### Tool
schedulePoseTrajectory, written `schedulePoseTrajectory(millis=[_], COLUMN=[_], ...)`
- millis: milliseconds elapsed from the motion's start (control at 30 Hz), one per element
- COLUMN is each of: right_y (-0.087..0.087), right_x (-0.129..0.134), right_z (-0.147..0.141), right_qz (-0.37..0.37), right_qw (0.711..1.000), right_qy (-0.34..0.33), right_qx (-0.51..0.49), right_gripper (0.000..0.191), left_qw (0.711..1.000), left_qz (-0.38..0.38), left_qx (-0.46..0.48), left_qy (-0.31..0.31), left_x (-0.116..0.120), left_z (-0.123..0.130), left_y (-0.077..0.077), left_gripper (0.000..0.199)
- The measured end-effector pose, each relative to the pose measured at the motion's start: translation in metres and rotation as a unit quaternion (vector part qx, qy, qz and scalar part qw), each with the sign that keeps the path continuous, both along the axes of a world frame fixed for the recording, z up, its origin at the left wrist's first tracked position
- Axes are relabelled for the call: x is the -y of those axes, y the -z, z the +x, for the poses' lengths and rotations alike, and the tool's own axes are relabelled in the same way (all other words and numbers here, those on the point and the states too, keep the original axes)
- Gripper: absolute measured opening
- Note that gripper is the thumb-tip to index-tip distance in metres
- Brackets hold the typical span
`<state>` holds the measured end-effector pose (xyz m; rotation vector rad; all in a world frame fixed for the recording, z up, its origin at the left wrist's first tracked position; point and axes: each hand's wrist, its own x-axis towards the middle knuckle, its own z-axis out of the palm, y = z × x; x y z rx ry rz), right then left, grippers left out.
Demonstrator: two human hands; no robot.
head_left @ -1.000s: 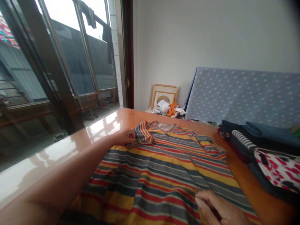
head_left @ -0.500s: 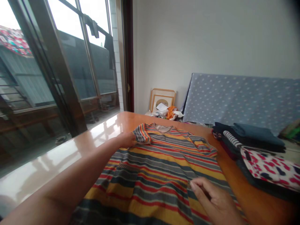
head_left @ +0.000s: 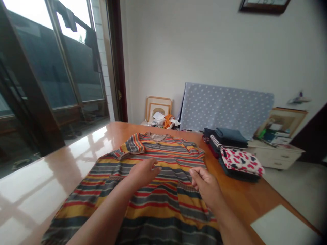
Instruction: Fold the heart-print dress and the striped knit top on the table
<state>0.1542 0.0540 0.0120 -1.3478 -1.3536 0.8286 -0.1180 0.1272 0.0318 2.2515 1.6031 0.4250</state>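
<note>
"While the striped garment point(head_left: 153, 211) is spread out on the worktop point(head_left: 236, 204) beside the folded clothes point(head_left: 241, 160), how is the left hand point(head_left: 144, 172) held?"

"Half open over the striped garment's middle, with nothing seen gripped."

"And the right hand point(head_left: 206, 186)?"

"It is nearly closed near 1 pocket point(head_left: 192, 206), fingertips drawn to the thumb; whether cloth is pinched cannot be told."

You can read no text, label, brand, number or sign here. High up, between one and two o'clock, the wall frame point(head_left: 265, 8) shows you dark marks, cut off by the view's edge and too unclear to read. Toward three o'clock, the items point(head_left: 280, 139) on the cabinet point(head_left: 273, 157) are too blurred for you to make out any print.
</note>
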Motion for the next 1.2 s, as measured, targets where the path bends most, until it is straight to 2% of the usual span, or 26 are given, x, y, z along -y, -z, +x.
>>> schedulePoseTrajectory(millis=[100, 167, 367, 467, 600, 767, 867, 1033, 1200], right_y=[-0.005, -0.006, -0.011, -0.023, -0.044, -0.066, -0.069, -0.052, -0.03], right_x=[-0.001, -0.004, -0.01, -0.007, 0.002, 0.012, 0.012, -0.011, -0.066], right_z=[0.007, 0.012, 0.027, 0.03, 0.03, 0.026, 0.024, 0.034, 0.051], right_qz=[0.023, 0.044, 0.129, 0.153, 0.15, 0.113, 0.087, 0.049, -0.03], right_qw=[0.996, 0.989, 0.944, 0.927, 0.926, 0.938, 0.943, 0.962, 0.98], right_qy=[0.046, 0.091, 0.194, 0.192, 0.167, 0.15, 0.143, 0.16, 0.198], right_qx=[-0.067, -0.104, -0.232, -0.282, -0.304, -0.292, -0.287, -0.216, -0.017], right_gripper=[0.04, 0.039, 0.033, 0.03, 0.029, 0.031, 0.031, 0.032, 0.028], left_qw=[1.0, 0.998, 0.994, 0.992, 0.992, 0.99, 0.988, 0.989, 0.992], left_qz=[0.01, 0.034, 0.062, 0.077, 0.073, 0.086, 0.095, 0.099, 0.083], left_qx=[-0.021, -0.031, -0.062, -0.068, -0.071, -0.073, -0.071, -0.065, -0.061], left_qy=[0.02, 0.045, 0.067, 0.069, 0.073, 0.09, 0.095, 0.085, 0.069], left_x=[-0.002, -0.005, -0.004, -0.004, -0.008, -0.016, -0.02, -0.016, -0.009], left_z=[0.009, 0.008, 0.007, 0.008, 0.008, 0.005, 0.004, 0.005, 0.007], left_y=[0.024, 0.033, 0.038, 0.041, 0.045, 0.05, 0.055, 0.055, 0.047], left_gripper=[0.032, 0.03, 0.045, 0.05, 0.053, 0.055, 0.054, 0.052, 0.049])
